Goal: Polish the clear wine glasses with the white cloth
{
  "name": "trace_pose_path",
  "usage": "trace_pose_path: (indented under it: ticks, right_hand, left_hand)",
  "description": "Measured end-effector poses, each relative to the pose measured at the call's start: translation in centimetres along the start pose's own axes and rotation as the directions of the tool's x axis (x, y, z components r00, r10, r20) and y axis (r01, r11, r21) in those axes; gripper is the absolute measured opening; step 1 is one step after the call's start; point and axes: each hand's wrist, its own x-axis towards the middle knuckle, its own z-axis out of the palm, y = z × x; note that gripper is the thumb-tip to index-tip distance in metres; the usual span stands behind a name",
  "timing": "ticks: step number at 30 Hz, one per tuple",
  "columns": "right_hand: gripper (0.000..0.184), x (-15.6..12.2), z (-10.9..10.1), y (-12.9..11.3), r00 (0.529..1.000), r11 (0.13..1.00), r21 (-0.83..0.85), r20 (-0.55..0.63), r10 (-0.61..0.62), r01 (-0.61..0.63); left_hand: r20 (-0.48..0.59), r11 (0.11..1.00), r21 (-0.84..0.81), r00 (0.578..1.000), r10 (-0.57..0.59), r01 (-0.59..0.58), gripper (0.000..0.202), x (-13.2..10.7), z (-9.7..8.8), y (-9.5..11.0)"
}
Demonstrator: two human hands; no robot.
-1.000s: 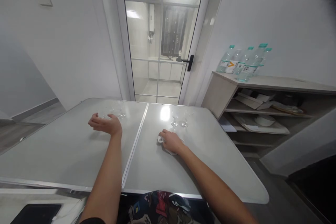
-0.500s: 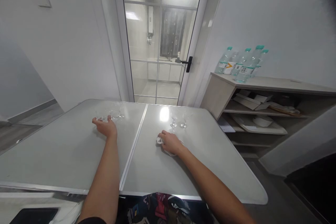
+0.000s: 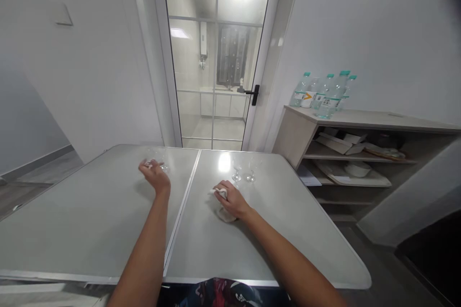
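My left hand (image 3: 155,175) is over the left half of the table, its fingers curled round a clear glass that is mostly hidden and hard to make out. Just behind it stands another small stemmed glass (image 3: 164,167). On the right half, my right hand (image 3: 230,197) grips a white cloth (image 3: 226,215); one part sticks out by the fingertips and the rest hangs below the palm. Beyond that hand, two clear stemmed glasses stand upright side by side, a left one (image 3: 236,176) and a right one (image 3: 250,177).
The pale glossy table (image 3: 108,230) has a metal seam down its middle. A wooden shelf unit (image 3: 300,134) at the right carries several plastic bottles (image 3: 327,103) on top and papers and a bowl (image 3: 357,169) inside. A glass door (image 3: 214,72) with a black handle is behind the table.
My left hand has moved right and its fingers have closed in from a wider spread. My right hand has gathered the cloth and raised it a little. The view has tilted up slightly.
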Motion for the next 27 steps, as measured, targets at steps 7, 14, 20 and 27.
trace_pose_path:
  ticks: [7, 14, 20, 27]
  right_hand:
    - [0.047, 0.8, 0.7, 0.8, 0.929, 0.758, 0.642, -0.201, 0.311, -0.115]
    - [0.038, 1.5, 0.5, 1.2, 0.903, 0.316, 0.945, -0.061, 0.426, -0.085]
    - [0.033, 1.7, 0.4, 1.5, 0.894, 0.087, 0.994, -0.095, 0.437, 0.063]
    - [0.027, 1.8, 0.2, 0.8, 0.873, 0.094, 0.995, -0.074, 0.482, 0.032]
  left_hand:
    - [0.73, 0.837, -0.192, 0.645, -0.227, 0.512, 0.045, -6.0, 3.3, 2.4]
    - [0.94, 0.899, 0.102, 0.256, -0.228, 0.426, 0.061, -10.6, 2.8, 3.6]
    - [0.952, 0.923, 0.143, 0.205, -0.227, 0.356, 0.061, -10.7, 2.6, 3.6]
    - [0.9, 0.957, 0.076, 0.394, -0.186, 0.279, 0.054, -10.3, 2.7, 3.0]
